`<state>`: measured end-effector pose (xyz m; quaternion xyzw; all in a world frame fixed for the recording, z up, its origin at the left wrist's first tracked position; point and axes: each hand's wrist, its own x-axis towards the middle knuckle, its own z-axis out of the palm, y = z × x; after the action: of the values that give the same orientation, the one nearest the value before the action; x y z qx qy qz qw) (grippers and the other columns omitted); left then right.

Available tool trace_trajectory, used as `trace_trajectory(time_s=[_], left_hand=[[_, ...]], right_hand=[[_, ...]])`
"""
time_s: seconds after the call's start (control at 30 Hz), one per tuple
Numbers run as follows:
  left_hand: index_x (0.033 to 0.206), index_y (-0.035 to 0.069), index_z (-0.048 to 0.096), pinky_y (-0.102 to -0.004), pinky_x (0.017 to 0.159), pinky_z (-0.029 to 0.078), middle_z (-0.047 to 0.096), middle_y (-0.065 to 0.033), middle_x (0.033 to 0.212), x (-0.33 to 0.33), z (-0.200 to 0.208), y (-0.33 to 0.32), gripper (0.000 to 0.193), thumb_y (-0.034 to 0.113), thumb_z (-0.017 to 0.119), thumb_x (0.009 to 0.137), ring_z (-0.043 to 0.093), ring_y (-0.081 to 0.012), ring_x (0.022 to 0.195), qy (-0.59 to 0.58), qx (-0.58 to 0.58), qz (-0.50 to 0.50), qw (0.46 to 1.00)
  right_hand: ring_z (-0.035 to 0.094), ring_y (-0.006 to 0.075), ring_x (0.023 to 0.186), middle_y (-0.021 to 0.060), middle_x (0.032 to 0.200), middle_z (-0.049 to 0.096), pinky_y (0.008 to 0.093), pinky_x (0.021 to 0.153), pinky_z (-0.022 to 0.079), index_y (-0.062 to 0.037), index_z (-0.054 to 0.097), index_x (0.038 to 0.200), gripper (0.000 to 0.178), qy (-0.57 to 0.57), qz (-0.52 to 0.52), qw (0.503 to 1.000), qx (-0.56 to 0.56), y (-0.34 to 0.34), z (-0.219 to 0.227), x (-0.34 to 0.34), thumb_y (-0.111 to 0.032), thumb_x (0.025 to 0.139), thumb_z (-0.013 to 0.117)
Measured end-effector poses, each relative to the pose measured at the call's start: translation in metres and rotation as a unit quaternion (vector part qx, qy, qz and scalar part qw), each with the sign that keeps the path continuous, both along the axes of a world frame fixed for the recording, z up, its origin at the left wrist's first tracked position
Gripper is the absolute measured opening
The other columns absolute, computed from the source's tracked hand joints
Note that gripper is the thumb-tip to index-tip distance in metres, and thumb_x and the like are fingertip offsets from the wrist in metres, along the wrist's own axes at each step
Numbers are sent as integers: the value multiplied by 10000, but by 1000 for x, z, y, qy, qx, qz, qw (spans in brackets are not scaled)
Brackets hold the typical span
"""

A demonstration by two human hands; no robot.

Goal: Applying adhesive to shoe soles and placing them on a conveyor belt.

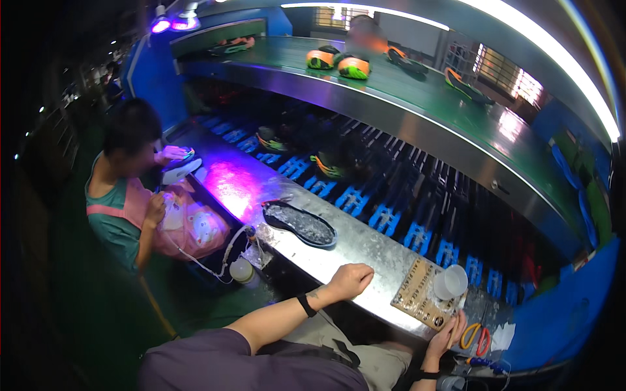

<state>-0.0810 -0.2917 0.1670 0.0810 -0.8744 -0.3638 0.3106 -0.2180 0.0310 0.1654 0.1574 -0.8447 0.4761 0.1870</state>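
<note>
My left hand (351,281) is curled into a loose fist above the front edge of the metal bench, and no object shows in it. A dark-rimmed shoe sole (300,223) with a whitish, shiny inner face lies on the bench beyond it, to the left. My right hand (450,331) is at the near corner of a brown cardboard sheet (417,294). Its fingers are together around something slim that I cannot make out. A translucent white cup (450,282) stands on the cardboard. Beside the right hand lie scissors (483,340) with yellow and red handles.
Behind the bench (372,260) runs a rack with blue holders (385,220) and some shoes. Above it, a green conveyor (417,81) carries orange and green shoes. A co-worker (130,189) sits at left under purple light, handling a sole. A lidded jar (242,271) stands nearby.
</note>
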Motion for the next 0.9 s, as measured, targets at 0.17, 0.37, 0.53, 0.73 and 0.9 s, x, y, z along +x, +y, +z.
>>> trace_trajectory(time_s=[0.17, 0.37, 0.53, 0.73, 0.9], left_hand=[[894, 20, 709, -413, 678, 550, 706, -170, 842, -4, 0, 4, 70, 82, 683, 876, 690, -366, 761, 2, 32, 12, 999], [869, 10, 722, -357, 615, 536, 704, -156, 791, -8, 9, 8, 44, 23, 684, 850, 691, -310, 673, -4, 25, 14, 1000], [871, 20, 726, -357, 599, 526, 697, -151, 773, -7, 13, 9, 49, 22, 682, 849, 681, -308, 653, 1, 17, 10, 1000], [880, 21, 730, -368, 631, 543, 714, -154, 807, -5, 12, 7, 51, 37, 689, 854, 700, -322, 696, -19, 19, 15, 1000], [882, 23, 732, -387, 653, 556, 721, -160, 831, -4, 11, 5, 60, 45, 682, 858, 705, -337, 723, 0, 28, 17, 999]], right_hand=[[560, 381, 1174, 219, 1249, 593, 449, 1050, 416, 45, 601, 1294, 359, 88, 44, 995, 14, -4, 40, -16, -60, 958, 534], [580, 352, 1105, 146, 1173, 628, 446, 998, 438, -38, 649, 1276, 419, 160, 87, 965, 187, -29, 92, -44, -29, 860, 602], [578, 314, 1118, 106, 1143, 644, 480, 1006, 429, -61, 660, 1247, 403, 213, 146, 922, 290, -44, 101, -62, -53, 847, 608], [578, 318, 1145, 108, 1136, 658, 489, 1025, 415, -96, 672, 1217, 369, 200, 154, 902, 351, -43, 85, -83, -67, 859, 588], [587, 332, 1120, 120, 1099, 644, 476, 1005, 424, -88, 671, 1239, 411, 198, 149, 886, 393, -44, 112, -74, -39, 840, 585]])
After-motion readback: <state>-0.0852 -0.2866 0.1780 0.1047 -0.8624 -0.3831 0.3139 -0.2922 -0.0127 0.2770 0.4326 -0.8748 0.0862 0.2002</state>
